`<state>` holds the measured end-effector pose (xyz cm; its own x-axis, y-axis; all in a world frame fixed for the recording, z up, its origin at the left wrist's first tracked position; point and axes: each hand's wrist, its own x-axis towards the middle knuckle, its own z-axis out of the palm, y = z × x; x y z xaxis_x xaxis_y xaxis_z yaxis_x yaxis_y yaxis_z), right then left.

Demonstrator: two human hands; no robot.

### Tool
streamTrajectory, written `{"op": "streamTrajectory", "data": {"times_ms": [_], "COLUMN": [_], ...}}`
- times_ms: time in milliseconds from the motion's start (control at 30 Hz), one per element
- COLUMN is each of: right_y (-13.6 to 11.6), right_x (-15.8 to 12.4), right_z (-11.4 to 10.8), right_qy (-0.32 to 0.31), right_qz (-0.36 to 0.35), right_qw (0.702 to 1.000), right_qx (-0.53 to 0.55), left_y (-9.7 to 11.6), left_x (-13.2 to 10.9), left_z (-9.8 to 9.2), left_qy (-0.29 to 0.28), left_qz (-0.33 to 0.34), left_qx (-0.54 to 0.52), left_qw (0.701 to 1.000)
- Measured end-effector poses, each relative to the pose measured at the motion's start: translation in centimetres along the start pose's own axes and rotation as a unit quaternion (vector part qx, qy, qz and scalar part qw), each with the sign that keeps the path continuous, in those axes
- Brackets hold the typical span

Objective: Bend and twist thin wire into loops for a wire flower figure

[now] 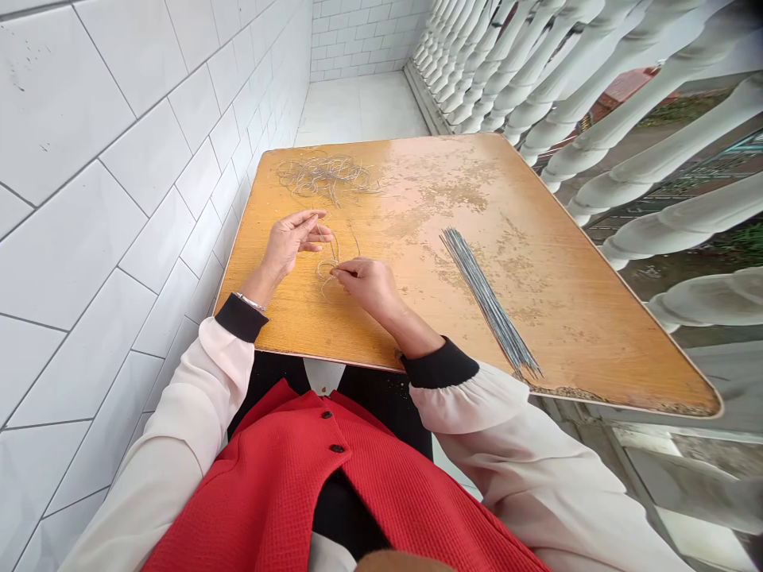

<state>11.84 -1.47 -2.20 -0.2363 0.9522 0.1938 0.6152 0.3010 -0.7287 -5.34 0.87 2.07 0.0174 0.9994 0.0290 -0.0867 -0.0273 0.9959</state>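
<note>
Between my two hands is a thin, curled piece of wire (335, 248), bent into loops. My left hand (295, 240) pinches one part of it between thumb and forefinger, its other fingers loosely curved. My right hand (366, 282) grips the wire lower down with closed fingertips. Beyond my hands, at the table's far left, lies a tangled heap of thin wire (327, 176). To the right of my right hand, a bundle of straight grey wires (492, 302) rests slantwise on the table.
The worn wooden table (411, 230) has peeled patches and a chipped front right edge. A white tiled wall (119, 206) runs close along the left. White balusters (632, 175) line the right side.
</note>
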Motion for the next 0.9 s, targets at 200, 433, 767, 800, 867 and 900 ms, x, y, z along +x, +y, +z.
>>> {"op": "streamTrajectory", "data": {"times_ms": [200, 433, 767, 800, 867, 900], "right_y": [0.04, 0.51, 0.78, 0.75, 0.70, 0.69], "right_x": [-0.19, -0.03, 0.05, 0.04, 0.02, 0.01], "right_z": [0.10, 0.61, 0.49, 0.45, 0.39, 0.37], "right_qy": [0.002, 0.013, 0.023, 0.022, 0.021, 0.021], "right_qz": [-0.027, -0.022, 0.017, 0.020, 0.021, 0.021], "right_qw": [1.000, 0.999, 1.000, 1.000, 0.999, 0.999], "right_qx": [-0.017, -0.028, 0.008, 0.011, 0.013, 0.013], "left_y": [-0.11, -0.39, -0.37, -0.45, -0.57, -0.61], "left_x": [0.10, 0.28, 0.70, 0.77, 0.83, 0.83], "left_z": [-0.05, -0.32, -0.75, -0.81, -0.89, -0.91], "left_qy": [0.003, -0.016, -0.036, -0.044, -0.057, -0.060], "left_qz": [0.005, 0.015, -0.040, -0.042, -0.041, -0.039], "left_qx": [0.014, -0.025, -0.097, -0.100, -0.104, -0.104], "left_qw": [1.000, 0.999, 0.994, 0.993, 0.992, 0.992]}}
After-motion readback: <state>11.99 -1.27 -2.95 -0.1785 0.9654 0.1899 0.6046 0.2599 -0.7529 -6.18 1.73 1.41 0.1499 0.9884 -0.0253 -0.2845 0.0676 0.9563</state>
